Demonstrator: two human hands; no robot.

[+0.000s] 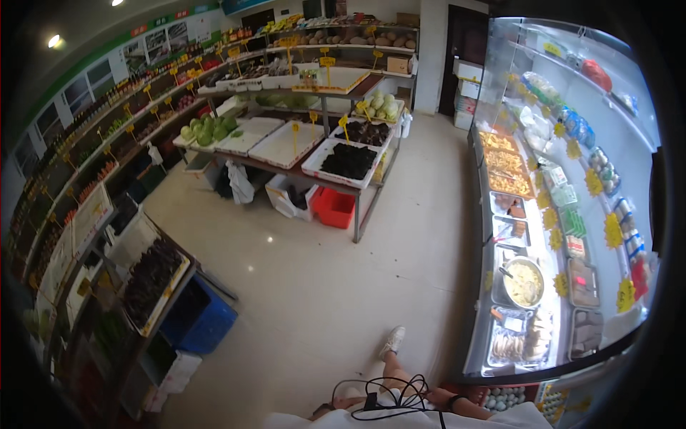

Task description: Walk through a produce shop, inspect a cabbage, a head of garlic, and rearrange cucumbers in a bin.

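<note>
Both my hands are low in the view, in front of my light-coloured clothing. My left hand (346, 402), with a dark band at its wrist, is small and partly hidden behind looped black cable (391, 395). On the other side of the loops is my right hand (434, 396), its wrist also banded in black. The fingers of both hands are too small and covered to read, and whether either one grips the cable does not show. Nearest to my right arm are pale eggs (506, 397) beneath a lit glass display case (477, 300).
A metal bowl of pale food (524, 282) and several trays stand in the case. Ahead is a vegetable stand (289, 166) with a red bin (334, 207) below. At left, a blue crate (200, 314) sits under a rack. Tiled floor (314, 286) runs between them.
</note>
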